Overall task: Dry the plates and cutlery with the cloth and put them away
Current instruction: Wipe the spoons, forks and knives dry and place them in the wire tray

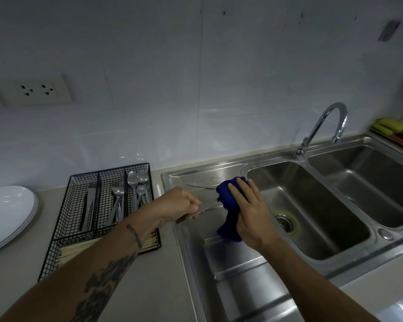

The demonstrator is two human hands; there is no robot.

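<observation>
Over the sink's drainboard (230, 270), your left hand (180, 203) fists a knife (196, 211) handle, forearm angled in from the left. Your right hand (249, 214) wraps the blue cloth (226, 198) around the blade. Left of the sink: wire cutlery tray (107, 205), then stacked plates (7, 212). Another knife (200, 186) lies behind your hands, basins open rightward.

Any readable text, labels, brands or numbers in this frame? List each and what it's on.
None readable.
Forearm tattoo: a short line that may be lettering, too small and blurred to read.
Wall socket, faucet, sink, wire cutlery tray, white plates, blue cloth: no print visible.
</observation>
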